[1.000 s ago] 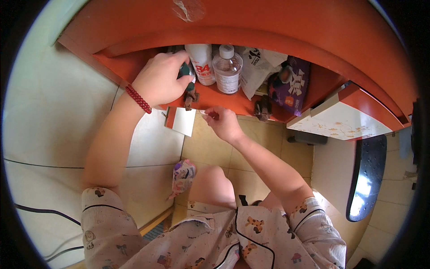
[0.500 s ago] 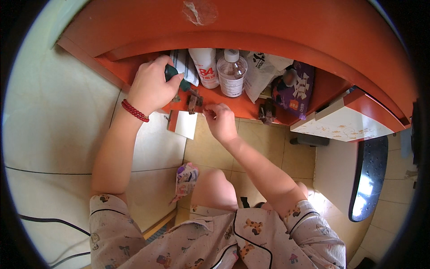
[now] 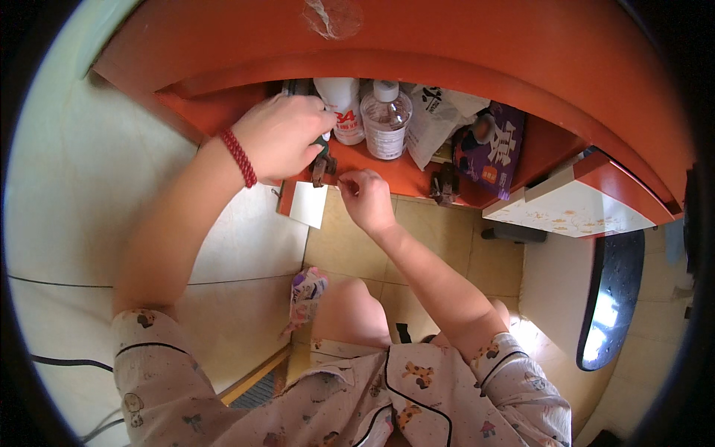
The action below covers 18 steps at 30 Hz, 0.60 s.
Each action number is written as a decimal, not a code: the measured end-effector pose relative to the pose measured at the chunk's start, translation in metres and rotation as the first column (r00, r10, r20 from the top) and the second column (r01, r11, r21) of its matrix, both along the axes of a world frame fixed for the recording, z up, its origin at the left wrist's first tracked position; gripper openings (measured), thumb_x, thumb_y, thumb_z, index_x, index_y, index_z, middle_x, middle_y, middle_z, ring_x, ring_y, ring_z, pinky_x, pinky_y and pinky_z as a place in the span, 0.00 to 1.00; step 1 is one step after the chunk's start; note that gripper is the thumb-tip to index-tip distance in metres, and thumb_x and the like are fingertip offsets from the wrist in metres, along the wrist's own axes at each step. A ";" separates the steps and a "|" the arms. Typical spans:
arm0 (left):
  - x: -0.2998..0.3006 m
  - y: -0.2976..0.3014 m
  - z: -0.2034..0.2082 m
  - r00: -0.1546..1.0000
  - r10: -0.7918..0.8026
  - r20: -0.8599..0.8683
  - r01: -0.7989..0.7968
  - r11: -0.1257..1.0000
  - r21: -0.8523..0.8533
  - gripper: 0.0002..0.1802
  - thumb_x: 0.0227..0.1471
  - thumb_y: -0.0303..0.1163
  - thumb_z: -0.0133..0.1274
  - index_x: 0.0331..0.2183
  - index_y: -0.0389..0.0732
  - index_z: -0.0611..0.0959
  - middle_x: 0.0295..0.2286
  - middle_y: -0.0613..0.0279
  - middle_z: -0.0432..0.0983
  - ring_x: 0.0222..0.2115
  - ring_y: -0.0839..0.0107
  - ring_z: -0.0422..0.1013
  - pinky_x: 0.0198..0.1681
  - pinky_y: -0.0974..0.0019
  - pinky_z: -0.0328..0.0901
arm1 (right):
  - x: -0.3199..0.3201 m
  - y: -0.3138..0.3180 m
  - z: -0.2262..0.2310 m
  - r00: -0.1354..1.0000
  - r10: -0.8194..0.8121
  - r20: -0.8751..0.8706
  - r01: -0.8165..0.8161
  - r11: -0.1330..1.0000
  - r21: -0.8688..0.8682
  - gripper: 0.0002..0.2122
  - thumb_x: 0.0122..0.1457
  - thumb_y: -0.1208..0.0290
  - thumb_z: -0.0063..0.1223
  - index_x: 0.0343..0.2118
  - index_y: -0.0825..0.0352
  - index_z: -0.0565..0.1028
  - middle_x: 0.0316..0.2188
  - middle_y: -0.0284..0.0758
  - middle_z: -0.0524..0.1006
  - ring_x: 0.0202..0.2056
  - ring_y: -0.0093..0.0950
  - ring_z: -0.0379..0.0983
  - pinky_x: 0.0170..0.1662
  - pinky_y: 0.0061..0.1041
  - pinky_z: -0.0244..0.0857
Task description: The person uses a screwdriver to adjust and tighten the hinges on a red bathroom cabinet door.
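My left hand [image 3: 287, 130], with a red beaded bracelet at the wrist, reaches into the orange-red cabinet. Its fingers are closed around a dark green object [image 3: 322, 147], mostly hidden by the hand, so its kind cannot be made out. Just below that object, a brown metal hinge [image 3: 320, 177] sits on the cabinet's front edge. My right hand [image 3: 365, 197] is at the same edge, right of the hinge, with thumb and forefinger pinched together. Whatever the pinch holds is too small to make out. A white panel with an orange edge [image 3: 307, 205] hangs under the hinge.
Inside the cabinet stand a white bottle [image 3: 341, 112], a clear bottle [image 3: 386, 127], a pale plastic bag [image 3: 436, 119] and a purple package [image 3: 495, 149]. A second hinge [image 3: 445, 185] is farther right, near a white flowered door [image 3: 573, 201]. A crumpled packet [image 3: 305, 294] lies below.
My left hand has moved right, carrying the dark green object closer to the hinge, and now covers the striped cloth. My right hand has stayed put.
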State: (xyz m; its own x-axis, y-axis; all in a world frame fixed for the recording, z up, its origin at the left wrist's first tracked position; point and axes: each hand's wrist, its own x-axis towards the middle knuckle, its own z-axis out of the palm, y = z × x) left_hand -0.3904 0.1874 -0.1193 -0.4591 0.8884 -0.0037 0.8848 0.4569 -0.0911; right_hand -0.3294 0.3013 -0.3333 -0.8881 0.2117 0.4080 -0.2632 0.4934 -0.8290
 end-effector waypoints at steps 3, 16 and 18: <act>-0.005 0.010 0.004 0.994 0.102 -0.047 -0.108 0.980 -0.166 0.11 0.39 0.33 0.57 0.28 0.38 0.78 0.27 0.54 0.71 0.31 0.54 0.69 0.34 0.57 0.66 | 0.002 0.000 0.002 0.999 0.032 0.032 -0.030 0.998 -0.051 0.04 0.43 0.78 0.55 0.25 0.69 0.75 0.23 0.44 0.73 0.29 0.41 0.70 0.34 0.35 0.66; 0.000 0.014 0.009 0.898 0.440 -0.019 -0.441 0.895 -0.064 0.18 0.40 0.35 0.57 0.35 0.36 0.76 0.34 0.48 0.73 0.38 0.56 0.70 0.41 0.59 0.65 | -0.004 0.006 0.000 0.997 0.059 0.042 -0.053 0.991 -0.125 0.04 0.45 0.76 0.56 0.25 0.69 0.75 0.25 0.44 0.75 0.30 0.41 0.71 0.36 0.35 0.66; -0.003 0.012 0.008 0.999 0.014 0.040 -0.011 0.997 -0.072 0.17 0.38 0.30 0.58 0.34 0.38 0.74 0.32 0.47 0.71 0.35 0.52 0.69 0.38 0.57 0.64 | -0.004 0.007 0.000 0.998 0.064 0.026 -0.059 0.987 -0.150 0.04 0.45 0.75 0.56 0.24 0.70 0.75 0.25 0.44 0.74 0.30 0.41 0.71 0.36 0.35 0.66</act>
